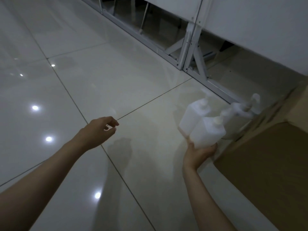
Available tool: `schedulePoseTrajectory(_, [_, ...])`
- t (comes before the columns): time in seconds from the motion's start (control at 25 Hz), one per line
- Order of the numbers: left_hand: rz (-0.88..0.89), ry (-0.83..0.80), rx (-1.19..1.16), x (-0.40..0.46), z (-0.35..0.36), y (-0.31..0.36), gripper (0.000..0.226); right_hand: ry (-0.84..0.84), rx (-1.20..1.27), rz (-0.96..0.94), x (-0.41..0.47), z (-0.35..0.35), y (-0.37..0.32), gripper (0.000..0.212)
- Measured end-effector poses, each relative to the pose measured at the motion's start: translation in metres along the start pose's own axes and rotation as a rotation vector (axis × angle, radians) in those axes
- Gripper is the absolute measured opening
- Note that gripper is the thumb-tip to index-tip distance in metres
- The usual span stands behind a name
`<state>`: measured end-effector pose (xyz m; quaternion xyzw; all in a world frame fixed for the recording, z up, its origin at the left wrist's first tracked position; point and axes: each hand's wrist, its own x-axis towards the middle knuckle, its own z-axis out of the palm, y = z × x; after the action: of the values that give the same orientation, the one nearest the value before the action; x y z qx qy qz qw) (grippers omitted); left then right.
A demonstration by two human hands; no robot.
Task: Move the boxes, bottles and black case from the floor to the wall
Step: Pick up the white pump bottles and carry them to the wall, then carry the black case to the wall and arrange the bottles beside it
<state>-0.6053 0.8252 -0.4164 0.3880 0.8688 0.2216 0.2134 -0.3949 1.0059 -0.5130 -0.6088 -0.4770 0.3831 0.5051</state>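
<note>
Head view: right hand (pixel 199 151) lower right, fingers wrapped under two white bottles (pixel 202 129), held above floor (pixel 100 80). More blurry bottles (pixel 240 110) behind, by wall frame (pixel 188 47). Box (pixel 266 164) far right. Left hand (pixel 100 130) centre, empty, fingers loosely curled.

Bare floor (pixel 83 80); box (pixel 266 172) rightward

The floor (pixel 103 84) consists of large glossy pale tiles divided by thin dark grout lines. Round reflections of ceiling lights (pixel 35 107) appear on its left part. A white partition wall (pixel 260 22) runs diagonally across the upper right, raised on a white metal frame (pixel 187 47) with diagonal braces. Overall lighting is dim.
</note>
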Motion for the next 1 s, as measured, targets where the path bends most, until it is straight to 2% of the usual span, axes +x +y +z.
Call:
schedulePoseTrajectory(0.08, [-0.024,0.004,0.014,-0.001,-0.006,-0.015,0.02,0.025,-0.072,0.112,-0.023,0.003,0.005,0.082])
schedulePoseTrajectory(0.16, [-0.058,0.008,0.022,-0.003,-0.015,-0.035,0.02,-0.025,-0.132,0.225,-0.063,0.012,0.003,0.075])
schedulePoseTrajectory(0.24, [-0.088,0.022,0.03,-0.008,-0.029,-0.056,0.02,-0.196,-0.11,0.257,-0.101,0.031,-0.008,0.057])
schedulePoseTrajectory(0.28, [-0.101,0.037,0.042,-0.011,-0.037,-0.067,0.02,-0.337,-0.075,0.237,-0.117,0.044,-0.02,0.047])
schedulePoseTrajectory(0.36, [-0.151,0.091,0.082,-0.019,-0.064,-0.093,0.021,-0.69,-0.01,0.116,-0.146,0.076,-0.055,0.038])
schedulePoseTrajectory(0.44, [-0.217,0.173,0.125,-0.025,-0.098,-0.123,0.02,-0.99,-0.01,-0.114,-0.169,0.109,-0.101,0.038])
schedulePoseTrajectory(0.52, [-0.302,0.269,0.14,-0.029,-0.145,-0.16,0.021,-1.217,-0.033,-0.302,-0.193,0.146,-0.152,0.034])
schedulePoseTrajectory(0.6, [-0.4,0.38,0.116,-0.036,-0.193,-0.198,0.023,-1.379,-0.065,-0.41,-0.218,0.183,-0.196,0.028])
schedulePoseTrajectory(0.72, [-0.54,0.523,0.07,-0.064,-0.256,-0.243,0.025,-1.472,-0.114,-0.493,-0.272,0.247,-0.255,0.021])
schedulePoseTrajectory(0.84, [-0.673,0.563,0.03,-0.107,-0.311,-0.265,0.025,-1.517,-0.217,-0.438,-0.341,0.295,-0.304,0.018])
schedulePoseTrajectory(1.0, [-0.856,0.663,-0.126,-0.162,-0.405,-0.279,0.025,-1.617,-0.419,-0.363,-0.438,0.322,-0.377,0.015])
